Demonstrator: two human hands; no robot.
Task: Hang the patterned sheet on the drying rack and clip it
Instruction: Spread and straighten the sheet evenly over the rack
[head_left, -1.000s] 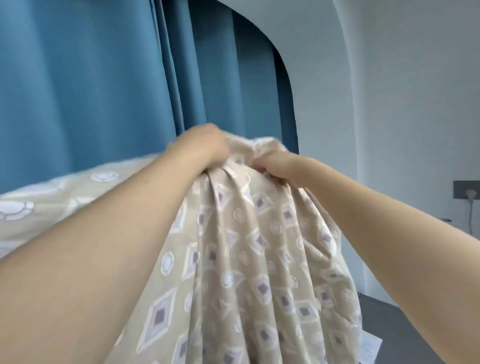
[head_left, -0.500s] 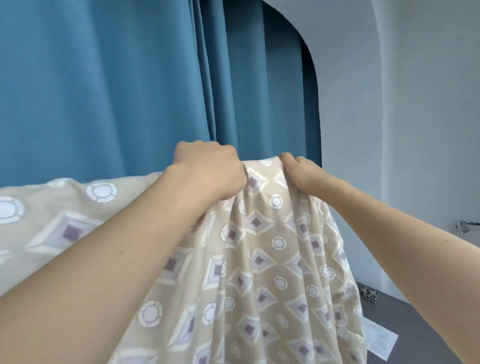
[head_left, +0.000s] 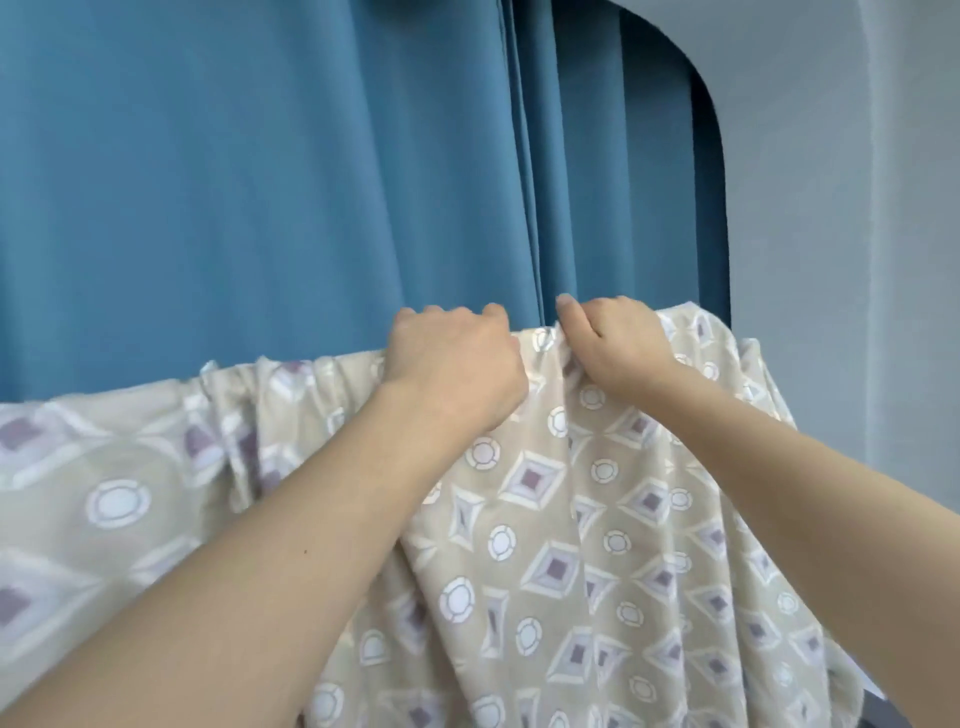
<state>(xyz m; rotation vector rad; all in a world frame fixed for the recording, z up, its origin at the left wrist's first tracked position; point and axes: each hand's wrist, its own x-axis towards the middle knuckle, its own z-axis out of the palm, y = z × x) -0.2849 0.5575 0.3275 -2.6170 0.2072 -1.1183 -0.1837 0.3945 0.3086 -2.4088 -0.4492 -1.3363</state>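
The patterned sheet, beige with white circles and purple diamonds, hangs in folds across the lower half of the view, its top edge running from the left side up to the centre. My left hand is fisted on that top edge. My right hand pinches the bunched edge just to the right, a small gap apart from the left. The drying rack is hidden under the cloth. No clip is visible.
A blue curtain hangs right behind the sheet and fills the upper left. A pale grey wall stands to the right, and a strip of dark floor shows at the bottom right corner.
Both hands have stayed closed on the sheet's top edge and now sit a little farther apart. The cloth spreads wider to the left, and the view has tilted so the floor and wall fittings dropped out.
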